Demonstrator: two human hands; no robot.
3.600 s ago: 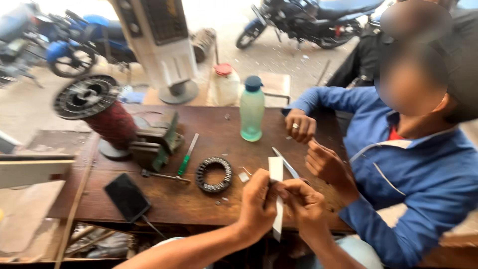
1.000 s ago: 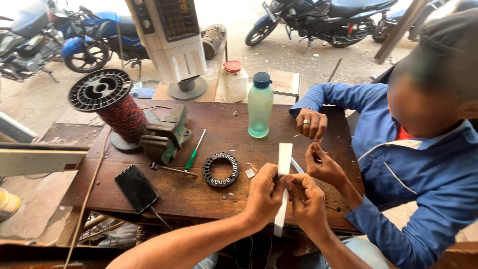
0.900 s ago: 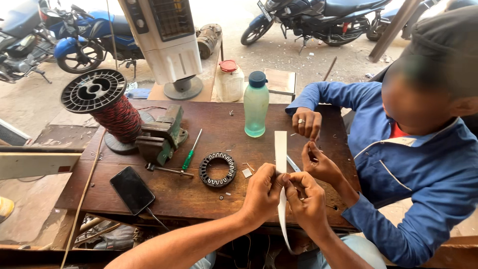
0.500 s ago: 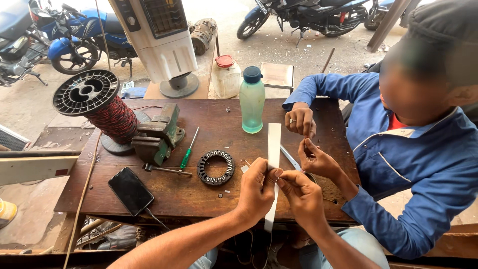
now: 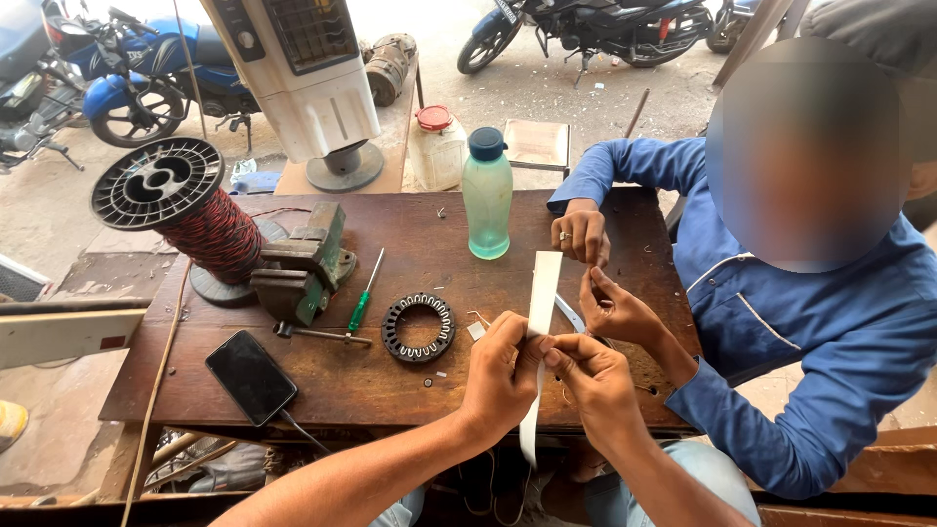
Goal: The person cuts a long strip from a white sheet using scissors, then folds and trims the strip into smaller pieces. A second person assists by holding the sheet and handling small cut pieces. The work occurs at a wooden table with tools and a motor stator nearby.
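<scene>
Presently your left hand (image 5: 503, 376) and right hand (image 5: 597, 383) meet at the near edge of the wooden bench (image 5: 322, 376), both pinching the white strip (image 5: 540, 322) about its middle, fingertips closed on it from either side. The strip's long axis runs away from you: its upper end stands over the bench toward the green bottle (image 5: 487, 195), its lower end hangs past the bench edge. Neither hand is nearer; they grip almost touching. To the right, a co-worker's hands (image 5: 600, 278) sit just beside the strip's upper end, so room there is tight. Leftward, the ring-shaped stator core (image 5: 419, 328) lies near, with open bench beyond.
</scene>
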